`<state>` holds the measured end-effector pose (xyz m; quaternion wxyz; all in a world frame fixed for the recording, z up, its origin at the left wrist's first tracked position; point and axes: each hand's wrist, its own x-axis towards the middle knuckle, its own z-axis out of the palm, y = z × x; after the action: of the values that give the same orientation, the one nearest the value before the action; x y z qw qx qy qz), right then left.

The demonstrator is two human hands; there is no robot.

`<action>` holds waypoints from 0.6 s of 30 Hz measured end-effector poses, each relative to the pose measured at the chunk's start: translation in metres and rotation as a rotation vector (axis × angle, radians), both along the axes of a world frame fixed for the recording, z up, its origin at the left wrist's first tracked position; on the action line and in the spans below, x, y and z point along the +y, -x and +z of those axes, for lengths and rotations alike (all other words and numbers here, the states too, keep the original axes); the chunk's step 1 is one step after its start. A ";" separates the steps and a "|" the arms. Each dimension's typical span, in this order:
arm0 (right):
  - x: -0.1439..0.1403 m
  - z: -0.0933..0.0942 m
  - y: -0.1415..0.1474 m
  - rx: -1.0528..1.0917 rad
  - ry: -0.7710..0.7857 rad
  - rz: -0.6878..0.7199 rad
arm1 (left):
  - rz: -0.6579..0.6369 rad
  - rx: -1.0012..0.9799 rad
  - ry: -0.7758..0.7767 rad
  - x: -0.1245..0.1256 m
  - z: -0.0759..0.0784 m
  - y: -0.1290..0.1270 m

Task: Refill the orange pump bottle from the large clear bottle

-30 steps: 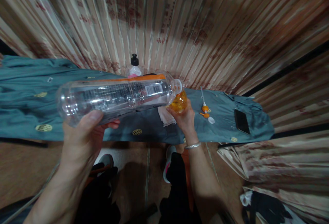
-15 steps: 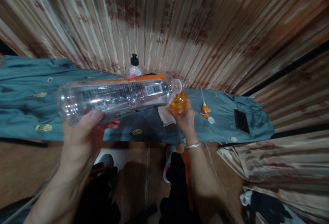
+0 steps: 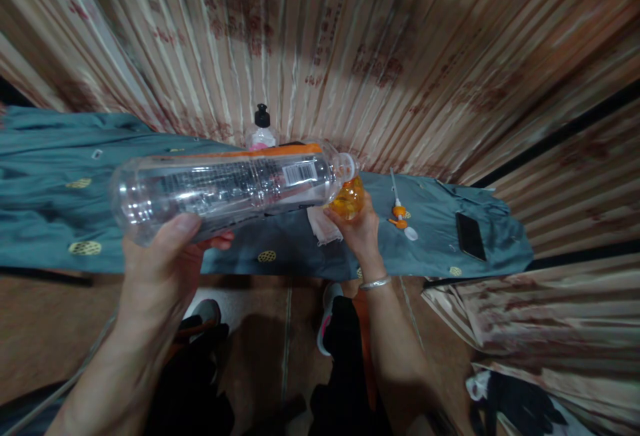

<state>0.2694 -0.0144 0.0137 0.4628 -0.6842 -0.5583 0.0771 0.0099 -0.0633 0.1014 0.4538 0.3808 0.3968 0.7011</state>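
My left hand (image 3: 165,259) grips a large clear plastic bottle (image 3: 225,186) near its base and holds it almost level, its open neck pointing right. That neck sits right over a small orange bottle (image 3: 347,199), which my right hand (image 3: 357,229) holds upright on the blue-green cloth (image 3: 60,209). A silver bracelet is on my right wrist. The small bottle's mouth is hidden behind the big bottle's neck.
An orange and white pump head (image 3: 400,216) with its tube lies on the cloth to the right, and a dark phone (image 3: 470,236) farther right. A black-capped bottle (image 3: 261,131) stands behind, against the striped curtain. A pale rag (image 3: 323,226) lies by my right hand.
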 end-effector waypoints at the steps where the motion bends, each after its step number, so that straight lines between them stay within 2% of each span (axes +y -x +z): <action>1: 0.000 0.000 0.000 -0.005 -0.001 -0.004 | 0.003 -0.001 -0.003 0.000 0.000 0.000; 18: -0.001 0.001 0.001 0.000 -0.035 0.017 | -0.004 0.013 -0.022 0.000 0.000 0.000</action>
<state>0.2687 -0.0156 0.0147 0.4741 -0.6713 -0.5652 0.0715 0.0103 -0.0631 0.1016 0.4486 0.3909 0.3912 0.7020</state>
